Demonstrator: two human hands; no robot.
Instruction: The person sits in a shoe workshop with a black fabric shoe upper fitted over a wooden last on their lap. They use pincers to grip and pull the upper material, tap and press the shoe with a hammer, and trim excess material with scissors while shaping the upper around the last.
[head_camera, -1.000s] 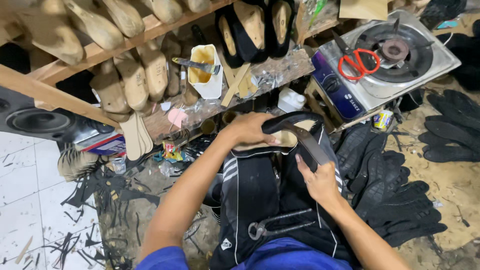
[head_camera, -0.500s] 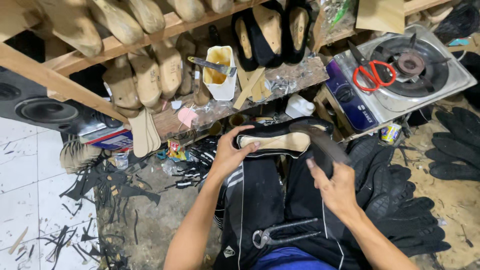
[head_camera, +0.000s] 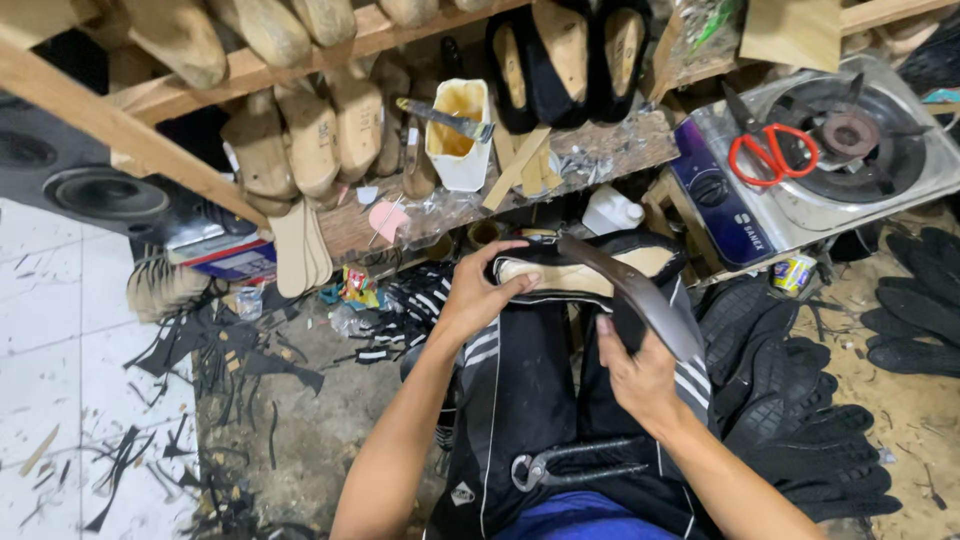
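Head view, looking down over the lap. Left hand (head_camera: 480, 290) closed around the toe end of a black shoe (head_camera: 590, 270) on a pale last, fingers curled over the top, thumb along the side. Shoe lying across the knees, sole side up, tan inner surface showing. Right hand (head_camera: 640, 375) gripping the lower end of a long dark sole strip (head_camera: 635, 295), pinched between thumb and fingers, strip running diagonally up across the shoe. Pincers (head_camera: 575, 465) resting on the black trousers, just below the right hand, untouched. To the right, a heap of black soles (head_camera: 790, 400) on the floor. Farther up, a gas stove (head_camera: 830, 150) with red scissors (head_camera: 765, 155) lying on it. On the wooden shelf (head_camera: 620, 150), a white glue pot (head_camera: 460, 135) with a blade across its rim, near rows of wooden lasts (head_camera: 310, 135). More black shoes on lasts (head_camera: 565, 55) standing above. Black offcuts (head_camera: 240, 350) scattered over the floor at left, beside a speaker (head_camera: 100, 190).
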